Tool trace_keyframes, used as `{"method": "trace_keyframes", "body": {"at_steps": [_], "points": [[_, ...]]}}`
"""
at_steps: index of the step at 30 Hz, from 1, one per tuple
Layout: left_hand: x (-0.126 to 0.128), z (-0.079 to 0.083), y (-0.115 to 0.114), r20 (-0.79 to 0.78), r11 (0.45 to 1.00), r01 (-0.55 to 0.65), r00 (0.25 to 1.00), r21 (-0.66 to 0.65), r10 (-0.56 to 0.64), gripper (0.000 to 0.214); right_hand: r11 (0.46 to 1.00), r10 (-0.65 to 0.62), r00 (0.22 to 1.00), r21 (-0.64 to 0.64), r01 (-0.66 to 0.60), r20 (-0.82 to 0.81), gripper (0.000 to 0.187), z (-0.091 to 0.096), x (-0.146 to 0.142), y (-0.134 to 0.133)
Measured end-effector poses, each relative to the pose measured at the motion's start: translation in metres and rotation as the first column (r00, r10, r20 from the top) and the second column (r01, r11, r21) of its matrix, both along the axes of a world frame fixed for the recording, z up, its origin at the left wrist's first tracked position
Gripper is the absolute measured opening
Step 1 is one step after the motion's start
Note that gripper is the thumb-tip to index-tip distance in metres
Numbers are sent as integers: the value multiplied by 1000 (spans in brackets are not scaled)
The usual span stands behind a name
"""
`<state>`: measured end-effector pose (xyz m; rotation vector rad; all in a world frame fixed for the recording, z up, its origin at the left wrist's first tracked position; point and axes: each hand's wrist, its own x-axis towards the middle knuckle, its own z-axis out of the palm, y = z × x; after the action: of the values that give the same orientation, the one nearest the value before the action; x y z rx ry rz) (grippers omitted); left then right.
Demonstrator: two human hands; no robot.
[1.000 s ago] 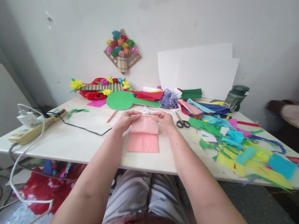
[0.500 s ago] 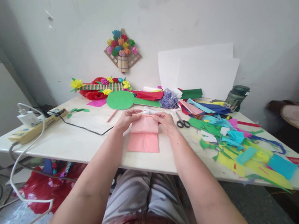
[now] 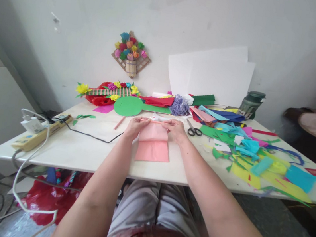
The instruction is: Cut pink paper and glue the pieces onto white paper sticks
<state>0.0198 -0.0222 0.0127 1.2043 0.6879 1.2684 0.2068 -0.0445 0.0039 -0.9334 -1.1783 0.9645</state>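
Observation:
A pink sheet of crepe paper [image 3: 153,146] lies on the white table [image 3: 86,151] in front of me. My left hand [image 3: 134,126] pinches its far left corner with closed fingers. At the far right corner my right hand [image 3: 176,130] pinches the same edge. The far edge of the sheet looks rolled or folded between the two hands. The near part of the sheet rests flat on the table.
Scissors [image 3: 194,129] lie just right of my right hand. Coloured paper scraps [image 3: 257,159] cover the table's right side. A green paper cut-out [image 3: 131,106], paper flowers [image 3: 106,91] and white sheets [image 3: 213,75] stand at the back. A power strip [image 3: 38,135] with cables sits at the left edge.
Both hands stay on the far edge of the pink sheet with only tiny finger movement. The view has shifted slightly.

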Motion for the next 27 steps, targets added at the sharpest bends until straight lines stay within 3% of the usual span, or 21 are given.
{"method": "trace_keyframes", "body": {"at_steps": [13, 27], "points": [[4, -2, 0, 28, 1000, -7, 1000, -21, 8, 36, 999, -39, 998, -14, 39, 44, 25, 0, -2, 0], [2, 4, -5, -40, 1000, -19, 999, 16, 19, 35, 999, -6, 1000, -44, 6, 20, 26, 4, -5, -4]]}}
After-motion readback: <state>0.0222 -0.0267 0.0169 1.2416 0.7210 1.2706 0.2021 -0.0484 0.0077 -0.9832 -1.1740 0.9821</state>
